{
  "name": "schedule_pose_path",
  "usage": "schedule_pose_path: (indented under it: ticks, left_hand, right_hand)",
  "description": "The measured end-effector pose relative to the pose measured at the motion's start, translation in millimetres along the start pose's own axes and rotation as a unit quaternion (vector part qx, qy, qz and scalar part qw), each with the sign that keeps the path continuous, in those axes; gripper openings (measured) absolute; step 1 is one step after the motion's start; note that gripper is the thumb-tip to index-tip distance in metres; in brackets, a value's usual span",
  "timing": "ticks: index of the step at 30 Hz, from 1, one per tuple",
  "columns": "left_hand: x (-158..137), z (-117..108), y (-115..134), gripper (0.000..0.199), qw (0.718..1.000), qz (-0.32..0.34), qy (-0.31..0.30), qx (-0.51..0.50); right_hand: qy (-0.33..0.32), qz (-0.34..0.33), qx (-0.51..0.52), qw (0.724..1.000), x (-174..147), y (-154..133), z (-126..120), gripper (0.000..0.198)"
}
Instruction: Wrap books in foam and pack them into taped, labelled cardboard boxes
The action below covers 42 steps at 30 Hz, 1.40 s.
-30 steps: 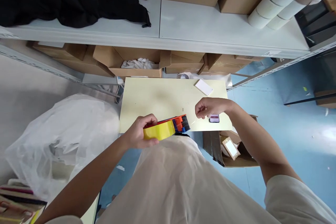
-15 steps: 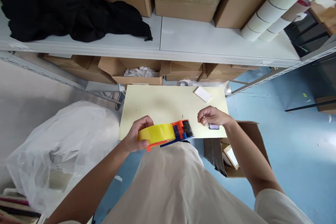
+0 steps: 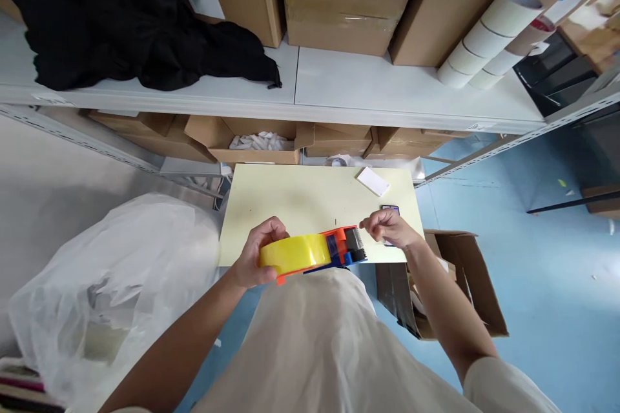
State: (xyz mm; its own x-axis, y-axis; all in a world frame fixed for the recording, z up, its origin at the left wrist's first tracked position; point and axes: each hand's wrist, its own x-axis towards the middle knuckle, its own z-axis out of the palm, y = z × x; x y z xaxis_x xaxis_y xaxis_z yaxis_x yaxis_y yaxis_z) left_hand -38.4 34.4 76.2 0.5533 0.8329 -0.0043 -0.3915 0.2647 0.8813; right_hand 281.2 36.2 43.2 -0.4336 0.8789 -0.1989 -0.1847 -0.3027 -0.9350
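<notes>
Yellow tape roll (image 3: 295, 254) in orange-blue dispenser (image 3: 341, 246). Head view: we see left hand (image 3: 258, 254) gripping roll end, likely to leave toothed end (image 3: 358, 240) free. Right hand (image 3: 389, 229): fingers curled narrow just beside teeth; can't tell if pinching anything. Dispenser at near edge of table (image 3: 285, 197). Phone (image 3: 390, 208) partly under right hand; we judge more room leftward.

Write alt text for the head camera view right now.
A person's left hand holds a tape dispenser with yellow tape at a pale table's near edge, the right hand close to the dispenser's toothed end. A phone, partly hidden, and a white rectangular item lie on the table; cardboard boxes stand beyond.
</notes>
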Motion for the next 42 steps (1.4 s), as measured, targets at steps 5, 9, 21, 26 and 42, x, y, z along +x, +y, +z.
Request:
schedule_pose_path:
  ticks: [5,9,21,26,42]
  left_hand:
    - [6.3,7.7,-5.5,0.059,0.998,0.04,0.028,-0.04]
    - [13.9,13.9,-10.6,0.057,0.993,0.076,0.056,-0.071]
    - [10.8,29.5,-20.7,0.058,0.983,0.117,0.129,-0.05]
    - [9.2,31.5,-26.3,0.056,0.982,0.144,0.11,-0.059]
    - [5.8,28.9,-48.8,0.056,0.976,0.14,0.148,-0.076]
  right_hand:
    - [0.086,-0.059,0.214,0.971,21.1,27.2,37.4,0.046]
    - [0.138,-0.009,0.3,0.944,37.8,34.8,72.7,0.061]
    - [0.231,-0.019,0.25,0.94,47.5,23.3,119.7,0.09]
    - [0.252,-0.057,0.254,0.932,47.5,14.7,129.1,0.09]
    - [0.221,-0.117,0.207,0.946,5.4,46.7,166.6,0.061]
